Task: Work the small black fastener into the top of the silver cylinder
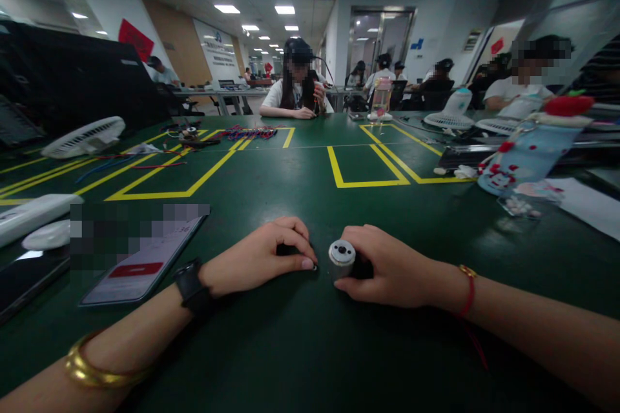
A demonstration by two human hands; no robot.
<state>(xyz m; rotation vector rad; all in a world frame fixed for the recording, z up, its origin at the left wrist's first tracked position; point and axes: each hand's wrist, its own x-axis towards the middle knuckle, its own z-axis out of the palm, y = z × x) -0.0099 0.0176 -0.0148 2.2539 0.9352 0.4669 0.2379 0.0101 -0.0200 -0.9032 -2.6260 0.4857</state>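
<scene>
My right hand is wrapped around a silver metal cylinder that looks like a small motor. It stands upright on the green table, its round end face up, with a dark centre and small holes. Just left of it, my left hand is closed in a pinch, thumb against fingertips, low over the table. A tiny pale, shiny piece shows at those fingertips, too small to name. A short gap separates the left fingertips from the cylinder.
Left of my forearm lie a phone and a white device. Farther off are a white fan and bundled wires. At right stand a blue bottle and paper. A person sits opposite.
</scene>
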